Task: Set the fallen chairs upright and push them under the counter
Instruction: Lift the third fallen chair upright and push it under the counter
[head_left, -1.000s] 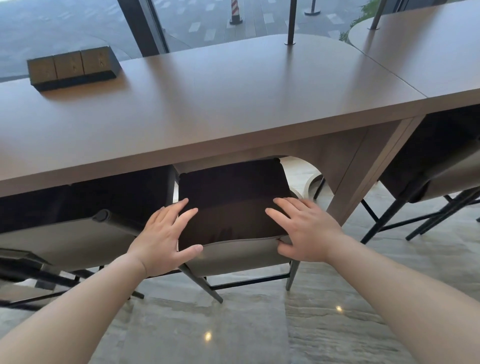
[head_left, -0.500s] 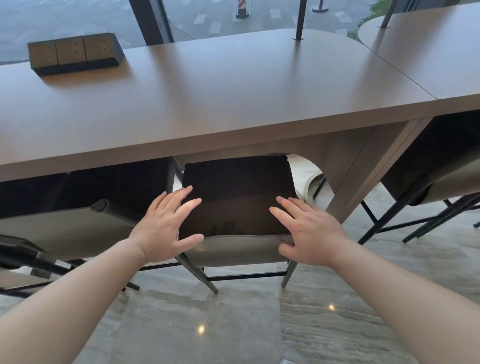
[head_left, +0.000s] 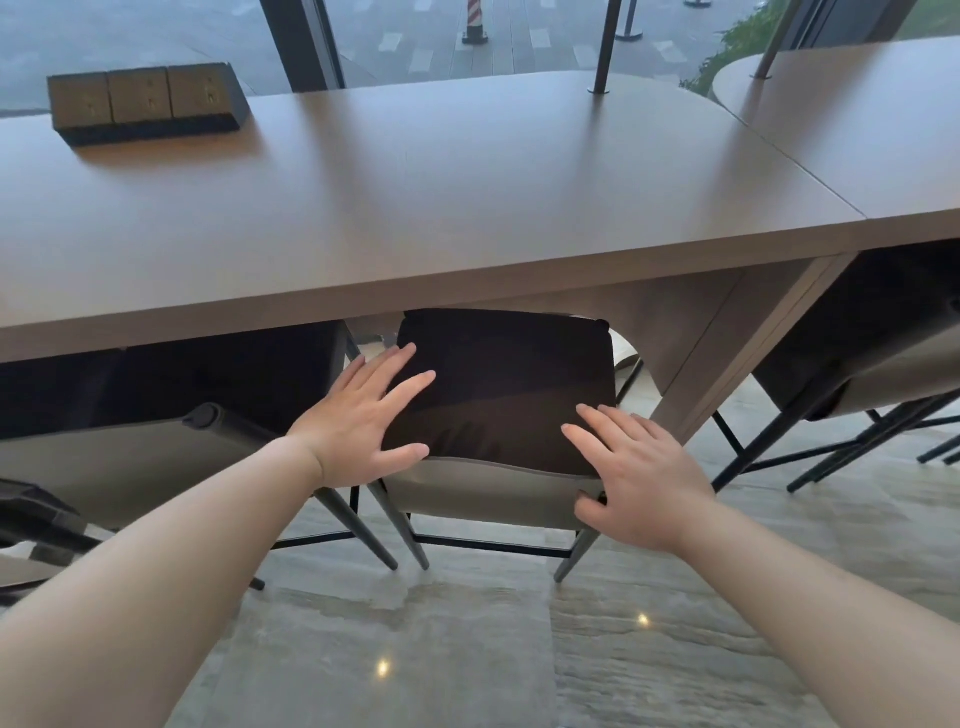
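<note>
1. The upright chair (head_left: 501, 395) stands at the counter's (head_left: 415, 218) near edge, its dark back partly tucked underneath.
2. The left hand (head_left: 363, 421) and right hand (head_left: 636, 480), fingers spread flat, press its back.
3. The counter lies straight ahead of both; the push looks nearly finished.

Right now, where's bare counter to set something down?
The counter is bare from the socket block at the left rear across to the post at the right rear, and along the whole near edge. Below it is crowded: chair, both hands flat on it.
</note>
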